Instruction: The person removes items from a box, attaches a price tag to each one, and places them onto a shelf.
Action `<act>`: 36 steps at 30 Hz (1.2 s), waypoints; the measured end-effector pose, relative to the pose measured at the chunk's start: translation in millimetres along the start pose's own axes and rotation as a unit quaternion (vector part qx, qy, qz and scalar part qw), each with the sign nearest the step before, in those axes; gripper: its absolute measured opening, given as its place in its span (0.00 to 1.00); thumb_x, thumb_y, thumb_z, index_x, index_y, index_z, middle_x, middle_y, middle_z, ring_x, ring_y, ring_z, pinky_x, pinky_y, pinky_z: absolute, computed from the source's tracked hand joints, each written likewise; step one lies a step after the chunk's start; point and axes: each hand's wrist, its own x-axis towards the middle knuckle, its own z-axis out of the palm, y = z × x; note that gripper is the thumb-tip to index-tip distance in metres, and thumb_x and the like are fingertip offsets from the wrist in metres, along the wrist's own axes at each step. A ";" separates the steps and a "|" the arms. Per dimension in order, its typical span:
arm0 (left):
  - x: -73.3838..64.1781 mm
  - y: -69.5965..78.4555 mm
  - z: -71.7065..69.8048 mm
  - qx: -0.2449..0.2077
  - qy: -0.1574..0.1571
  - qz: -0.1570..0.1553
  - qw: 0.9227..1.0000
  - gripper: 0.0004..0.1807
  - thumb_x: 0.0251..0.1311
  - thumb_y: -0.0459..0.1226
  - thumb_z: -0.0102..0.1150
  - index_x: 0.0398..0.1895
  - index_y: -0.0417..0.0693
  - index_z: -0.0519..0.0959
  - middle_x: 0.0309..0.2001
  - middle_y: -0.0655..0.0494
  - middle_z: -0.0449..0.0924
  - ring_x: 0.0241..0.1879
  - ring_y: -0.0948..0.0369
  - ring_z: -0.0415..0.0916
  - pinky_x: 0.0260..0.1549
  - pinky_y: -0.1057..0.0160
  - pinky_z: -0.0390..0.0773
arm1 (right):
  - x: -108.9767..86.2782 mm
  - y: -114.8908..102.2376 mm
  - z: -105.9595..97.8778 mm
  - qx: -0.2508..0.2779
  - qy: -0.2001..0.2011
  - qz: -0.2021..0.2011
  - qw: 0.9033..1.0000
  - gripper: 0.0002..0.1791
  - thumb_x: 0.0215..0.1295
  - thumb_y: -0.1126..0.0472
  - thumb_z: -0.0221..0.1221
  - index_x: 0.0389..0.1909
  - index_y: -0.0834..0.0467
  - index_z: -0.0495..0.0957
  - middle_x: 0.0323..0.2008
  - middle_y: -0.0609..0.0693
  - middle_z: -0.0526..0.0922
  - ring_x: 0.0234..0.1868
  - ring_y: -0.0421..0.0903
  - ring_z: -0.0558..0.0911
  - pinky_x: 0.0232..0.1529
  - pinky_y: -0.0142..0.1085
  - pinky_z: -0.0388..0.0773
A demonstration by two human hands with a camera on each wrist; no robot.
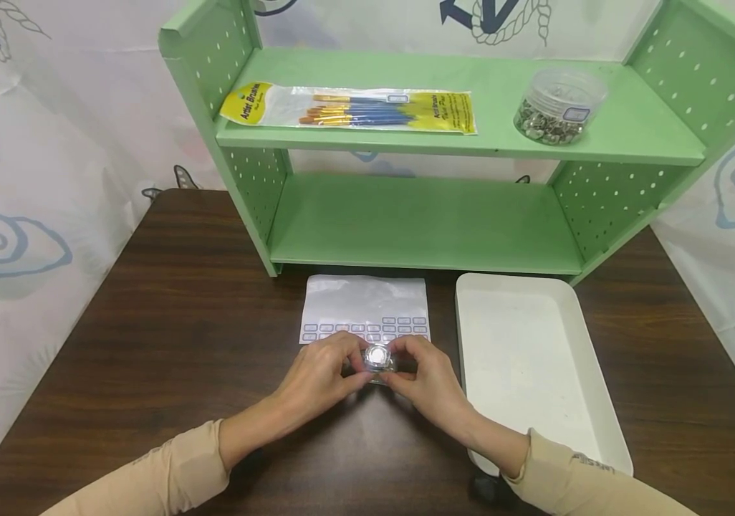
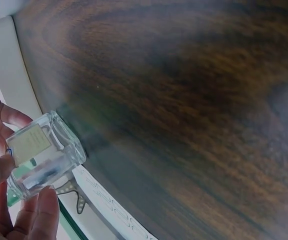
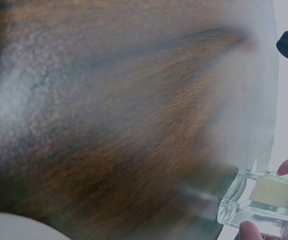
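Observation:
Between both hands, a clear glass bottle (image 1: 377,357) with a shiny silver top stands over the middle of the table. In the left wrist view the bottle (image 2: 59,167) shows thick clear walls and a pale yellowish label (image 2: 31,144). My left hand (image 1: 322,364) grips it from the left, thumb and fingers on its sides. From the right, my right hand (image 1: 430,376) pinches it near the top. A bit of blue edging shows by the fingertips in both wrist views; what it belongs to is too small to tell. Just behind lies a white sheet (image 1: 364,297) of small blue-bordered stickers.
A white tray (image 1: 525,351) lies to the right, partly under the right forearm. Behind stands a green two-tier shelf (image 1: 425,222). Its upper tier bears a packet of artist brushes (image 1: 354,109) and a clear jar (image 1: 557,107) of small metal pieces.

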 end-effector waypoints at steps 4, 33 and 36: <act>1.2 0.0 -0.9 -0.013 -0.008 -0.005 1.000 0.15 0.41 0.37 0.75 0.18 0.52 0.73 0.36 0.56 0.84 0.26 0.67 0.75 0.22 0.74 0.70 | -0.1 -1.0 -2.6 0.009 -0.012 0.011 1.000 0.15 0.48 0.75 0.66 0.37 0.63 0.76 0.39 0.56 0.78 0.44 0.51 0.80 0.39 0.29 0.80; 2.1 -4.2 -2.3 -0.042 -0.028 -0.010 0.999 0.15 0.43 0.38 0.74 0.18 0.52 0.72 0.36 0.55 0.85 0.27 0.64 0.81 0.26 0.74 0.76 | 38.2 -30.1 -225.7 0.374 0.431 -0.142 0.809 0.14 0.50 0.85 0.56 0.37 0.70 0.74 0.32 0.60 0.75 0.33 0.49 0.80 0.31 0.29 0.80; 1.3 -4.1 -2.4 -0.051 -0.028 -0.010 0.998 0.15 0.42 0.37 0.74 0.19 0.52 0.73 0.37 0.55 0.85 0.27 0.63 0.82 0.27 0.73 0.77 | 44.5 -22.3 -241.3 0.354 0.468 -0.148 0.796 0.14 0.49 0.85 0.57 0.36 0.69 0.75 0.32 0.60 0.74 0.30 0.48 0.77 0.31 0.28 0.79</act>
